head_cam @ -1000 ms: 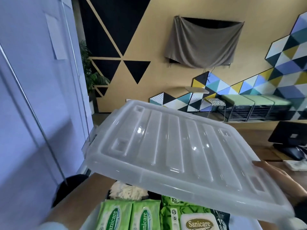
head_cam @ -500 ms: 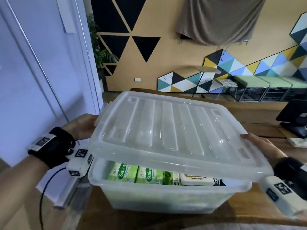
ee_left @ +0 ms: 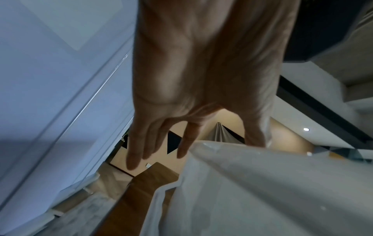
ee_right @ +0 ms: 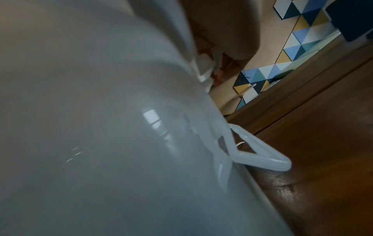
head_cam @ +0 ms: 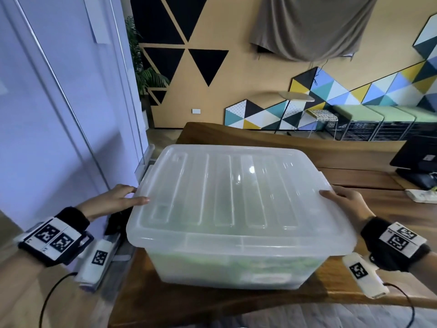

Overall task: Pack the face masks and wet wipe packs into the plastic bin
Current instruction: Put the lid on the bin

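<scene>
We see the ribbed translucent plastic lid (head_cam: 227,192) seated on the translucent plastic bin (head_cam: 236,268) at the wooden table's (head_cam: 354,181) left edge; left hand (head_cam: 111,201) and right hand (head_cam: 345,197), fingers straight, touch its sides

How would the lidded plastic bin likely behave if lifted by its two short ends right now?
The plastic bin is probably stiff enough to lift level: its lid is ribbed and the walls look rigid. It may feel moderately heavy, since green packs show through the front wall. The glossy plastic could be slippery, and a side latch hangs unfastened, so the lid might shift.
</scene>
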